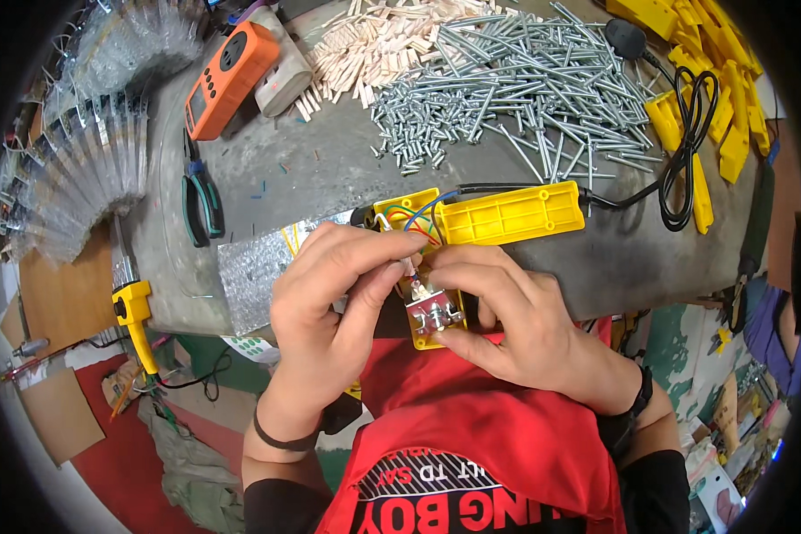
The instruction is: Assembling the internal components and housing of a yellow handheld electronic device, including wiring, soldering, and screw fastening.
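My left hand (329, 294) is closed, its thumb and forefinger pinching a thin white sleeved wire (384, 222) whose end is mostly hidden by the fingers. My right hand (525, 311) grips the yellow plastic housing (427, 343), with its thumb along the lower edge. Inside that housing sits a dark red block with shiny metal terminals (436, 316). Blue, green, red and yellow wires (414, 216) curve up from behind my fingertips. Just beyond my right hand lies a yellow ribbed shell piece (512, 214) with a black cable along its far edge.
A coiled black cord (685, 147) lies right, near yellow shells (734, 116). Screws (525, 80) and pale wooden-looking sticks (374, 44) are heaped at the back. Pliers (200, 200), an orange meter (231, 76) and a yellow-handled tool (135, 316) lie left. Bubble wrap (249, 276) is near my left hand.
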Motion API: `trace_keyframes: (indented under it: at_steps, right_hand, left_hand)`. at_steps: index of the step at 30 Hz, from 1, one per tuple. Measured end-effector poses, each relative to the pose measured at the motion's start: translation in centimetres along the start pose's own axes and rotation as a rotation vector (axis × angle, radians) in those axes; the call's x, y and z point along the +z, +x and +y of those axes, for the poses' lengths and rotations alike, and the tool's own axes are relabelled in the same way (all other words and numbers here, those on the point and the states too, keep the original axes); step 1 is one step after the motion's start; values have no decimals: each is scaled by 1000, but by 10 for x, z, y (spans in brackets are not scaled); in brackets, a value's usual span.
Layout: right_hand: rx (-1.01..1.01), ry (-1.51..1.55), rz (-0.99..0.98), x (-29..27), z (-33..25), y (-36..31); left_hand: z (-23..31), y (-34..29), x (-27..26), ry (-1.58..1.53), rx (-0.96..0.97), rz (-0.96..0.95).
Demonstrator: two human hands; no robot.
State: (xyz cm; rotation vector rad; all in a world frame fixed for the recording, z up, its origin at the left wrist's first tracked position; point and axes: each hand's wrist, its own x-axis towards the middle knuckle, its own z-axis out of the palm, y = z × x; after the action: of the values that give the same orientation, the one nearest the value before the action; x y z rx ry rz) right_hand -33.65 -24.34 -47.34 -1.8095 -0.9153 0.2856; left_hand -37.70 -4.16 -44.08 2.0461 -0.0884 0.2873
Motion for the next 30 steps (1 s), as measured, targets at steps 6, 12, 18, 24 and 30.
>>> trace_keyframes:
  at_steps: [6, 12, 18, 24, 30]
  right_hand:
    - [15, 4, 4, 1, 1, -2]
    - [-14, -20, 27, 4, 3, -3]
    - [-6, -23, 34, 5, 3, -4]
    - [-53, -7, 70, 5, 4, -1]
    - [-61, 20, 53, 5, 5, -1]
  left_hand:
    - [8, 7, -9, 109, 56, -65]
    - [24, 28, -19, 260, 57, -255]
    - [28, 41, -20, 267, 37, -405]
    - [31, 32, -16, 334, -2, -411]
    - [17, 18, -22, 269, -14, 1]
